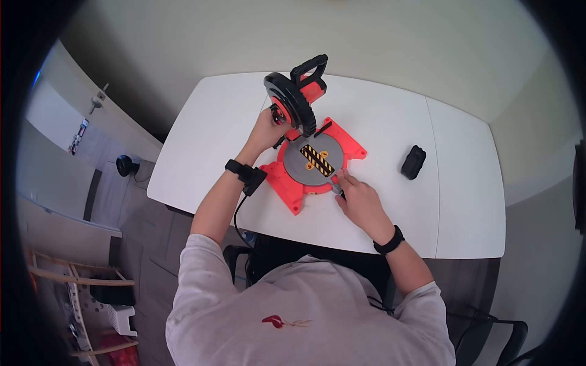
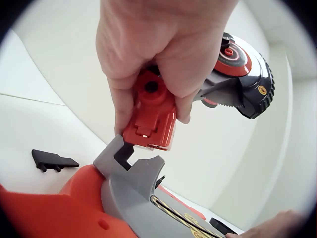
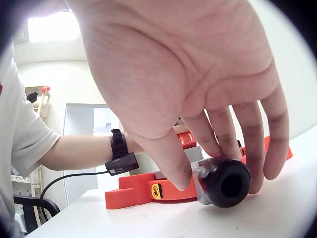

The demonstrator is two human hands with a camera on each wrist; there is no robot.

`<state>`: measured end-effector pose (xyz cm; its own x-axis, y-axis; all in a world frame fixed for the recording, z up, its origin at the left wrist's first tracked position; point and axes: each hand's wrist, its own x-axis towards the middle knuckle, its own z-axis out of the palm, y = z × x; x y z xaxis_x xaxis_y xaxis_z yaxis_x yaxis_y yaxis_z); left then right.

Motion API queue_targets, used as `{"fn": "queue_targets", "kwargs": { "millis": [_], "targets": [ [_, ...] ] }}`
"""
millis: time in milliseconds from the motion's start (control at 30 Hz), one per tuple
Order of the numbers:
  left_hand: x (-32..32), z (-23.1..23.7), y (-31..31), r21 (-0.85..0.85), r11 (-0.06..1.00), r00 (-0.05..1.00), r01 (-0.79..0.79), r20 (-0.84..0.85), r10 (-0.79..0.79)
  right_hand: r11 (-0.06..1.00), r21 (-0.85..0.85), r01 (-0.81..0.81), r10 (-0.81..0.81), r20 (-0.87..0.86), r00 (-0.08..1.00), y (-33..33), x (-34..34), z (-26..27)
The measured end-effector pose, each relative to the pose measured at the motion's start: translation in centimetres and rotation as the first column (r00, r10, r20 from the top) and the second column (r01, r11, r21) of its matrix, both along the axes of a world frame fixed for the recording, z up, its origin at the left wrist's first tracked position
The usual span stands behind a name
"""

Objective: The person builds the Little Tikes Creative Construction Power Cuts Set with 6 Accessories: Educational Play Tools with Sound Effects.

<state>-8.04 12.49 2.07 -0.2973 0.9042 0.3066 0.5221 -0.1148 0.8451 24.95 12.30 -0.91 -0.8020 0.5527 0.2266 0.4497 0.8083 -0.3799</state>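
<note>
- A hand could cross the table (image 1: pixel 390 131) between base (image 1: pixel 284 186) and case (image 1: pixel 414 163).
- The saw (image 1: pixel 296 105) and left hand (image 1: pixel 265 133) block the base's far edge.
- Right hand (image 1: pixel 364 208) and knob (image 3: pixel 227 182) bar its near right.
- The saw's gap to the bracket (image 2: pixel 142 174) looks slim, though depth is uncertain.

The base (image 1: pixel 295 165) lies on the table (image 1: pixel 397 122), saw head (image 1: pixel 292 100) over its far end, loose item (image 1: pixel 413 162) at right

Saw head (image 1: pixel 294 96), red and black, tilted, with a ribbed round guard (image 1: pixel 303 113) and a loop handle (image 1: pixel 312 63); I see its red mounting block (image 2: pixel 154 116) just above a grey bracket (image 2: pixel 136 173), contact unclear. The base (image 1: pixel 285 189), red-winged, lies flat on the white table (image 1: pixel 390 207); its round grey plate (image 1: pixel 295 163) bears a yellow-and-black striped strip (image 1: pixel 317 160), and a black-ended knob (image 3: pixel 229 182) juts from the near edge.
</note>
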Motion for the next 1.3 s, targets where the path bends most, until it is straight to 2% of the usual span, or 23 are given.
{"fn": "queue_targets", "kwargs": {
  "millis": [133,233,333,367,567,767,867,967,1067,1167,1267,1300],
  "targets": [
    [1.3,0.6,-0.5,-0.020,1.000,0.999,-0.004,-0.049,0.003,1.000,-0.007,0.005,-0.005,0.010,1.000,0.0,0.0,-0.2],
    [1.5,-0.6,-0.4,0.021,0.999,0.995,0.032,-0.092,-0.030,0.999,0.022,0.028,-0.028,0.011,1.000,-0.2,-0.1,-0.5],
    [1.8,-1.1,-0.5,-0.015,0.998,0.990,0.054,-0.127,-0.056,0.998,0.037,0.043,-0.043,0.012,0.999,-0.4,0.0,-0.3],
    [2.4,-0.6,-0.9,0.015,0.998,0.981,0.058,-0.186,-0.054,0.998,0.040,0.040,-0.041,0.008,0.999,-0.5,0.0,-0.1],
    [2.1,-0.7,-0.8,-0.033,0.996,0.970,0.079,-0.227,-0.085,0.998,0.053,0.039,-0.040,0.007,0.999,-0.2,-0.1,-0.5],
    [1.6,-1.3,-0.3,-0.027,0.993,0.973,0.117,-0.198,-0.120,0.998,0.041,-0.039,0.040,-0.021,0.999,0.7,0.1,-0.5],
    [1.8,-0.8,-0.3,-0.105,0.992,0.958,0.075,-0.268,-0.101,0.999,0.039,0.003,-0.004,0.033,0.999,-0.5,-0.1,0.2],
    [1.7,-0.1,0.0,-0.193,0.980,0.923,0.057,-0.364,-0.125,0.997,0.062,-0.042,0.041,0.014,0.999,-0.4,-0.2,0.3],
    [2.0,0.8,0.4,-0.215,0.970,0.921,0.117,-0.342,-0.187,0.997,0.033,-0.069,0.070,-0.040,0.997,0.0,0.0,0.0],
    [2.4,2.4,1.0,-0.370,0.920,0.921,0.125,-0.300,-0.246,0.979,-0.128,-0.158,0.138,-0.147,0.979,0.5,0.7,1.4],
    [1.8,1.6,1.0,-0.299,0.940,0.927,0.165,-0.278,-0.251,0.935,-0.351,-0.047,0.032,-0.048,0.998,2.7,1.1,3.6],
    [1.9,1.8,0.6,-0.264,0.950,0.926,0.168,-0.288,-0.244,0.940,-0.341,-0.011,-0.040,-0.144,0.989,3.4,1.1,3.4]
  ]
}}
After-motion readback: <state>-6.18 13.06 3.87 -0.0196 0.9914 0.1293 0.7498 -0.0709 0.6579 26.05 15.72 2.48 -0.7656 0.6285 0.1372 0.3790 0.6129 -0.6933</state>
